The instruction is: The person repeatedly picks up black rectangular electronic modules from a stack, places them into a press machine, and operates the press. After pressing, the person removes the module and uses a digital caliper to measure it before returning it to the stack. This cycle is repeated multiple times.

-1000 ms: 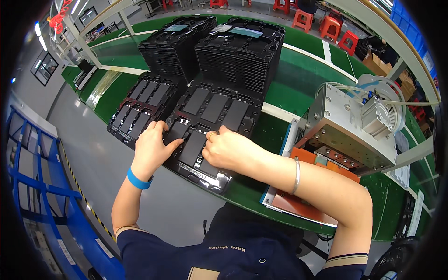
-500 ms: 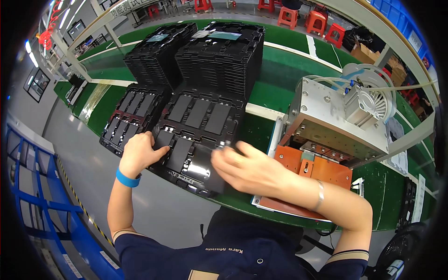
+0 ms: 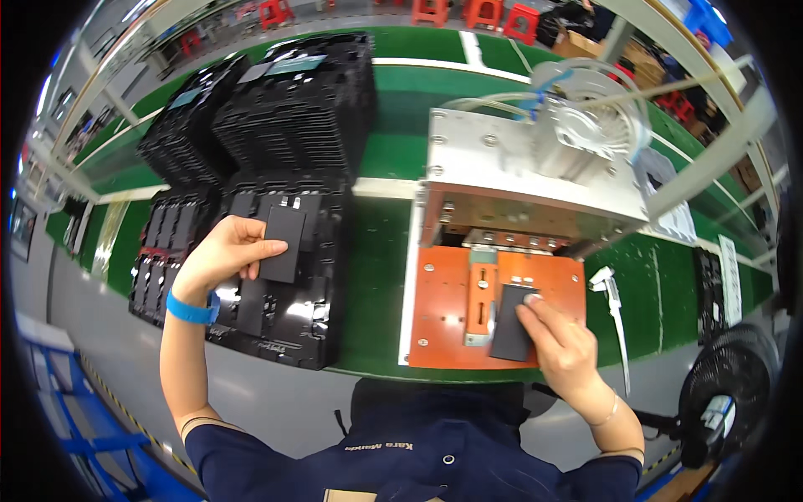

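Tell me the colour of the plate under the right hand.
Orange: the flat plate under the right hand shows best in the head view.

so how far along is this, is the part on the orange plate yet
Done: a flat dark part lies on the orange plate under the metal machine, the right hand pressing on it. In hand: the left hand holds another dark part above the black tray. Left: parts show in the adjoining tray.

Green workbench, red stools
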Available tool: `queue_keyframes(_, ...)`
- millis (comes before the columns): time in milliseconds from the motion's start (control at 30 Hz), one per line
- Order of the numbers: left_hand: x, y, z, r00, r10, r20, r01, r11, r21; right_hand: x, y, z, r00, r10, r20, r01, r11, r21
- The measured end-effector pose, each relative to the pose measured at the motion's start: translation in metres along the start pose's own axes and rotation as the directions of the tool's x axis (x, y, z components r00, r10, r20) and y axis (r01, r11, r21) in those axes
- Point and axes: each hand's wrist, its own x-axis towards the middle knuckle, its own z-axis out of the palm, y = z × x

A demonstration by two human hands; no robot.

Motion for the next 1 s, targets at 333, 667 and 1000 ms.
queue_keyframes(333, 0.026, 0.019, 0.033, 0.854, 0.471, -0.222, -0.19, 0.679, 0.71, 0.025, 0.018, 0.021, 0.993, 0.096, -0.073, -0.076, 0.969, 0.237)
queue_keyframes(667, -0.006, 0.067, 0.188, 0.3, 0.758, 0.579, -0.924, 0.08, 0.375, 0.029, 0.011, 0.027, 0.988, 0.122, -0.092, -0.113, 0.989, 0.096)
queue_keyframes(1000, 0.006, 0.055, 0.199, 0.312, 0.726, 0.613, -0.934, 0.118, 0.337, 0.028, 0.014, 0.023, 0.989, 0.147, -0.001, -0.146, 0.978, 0.147)
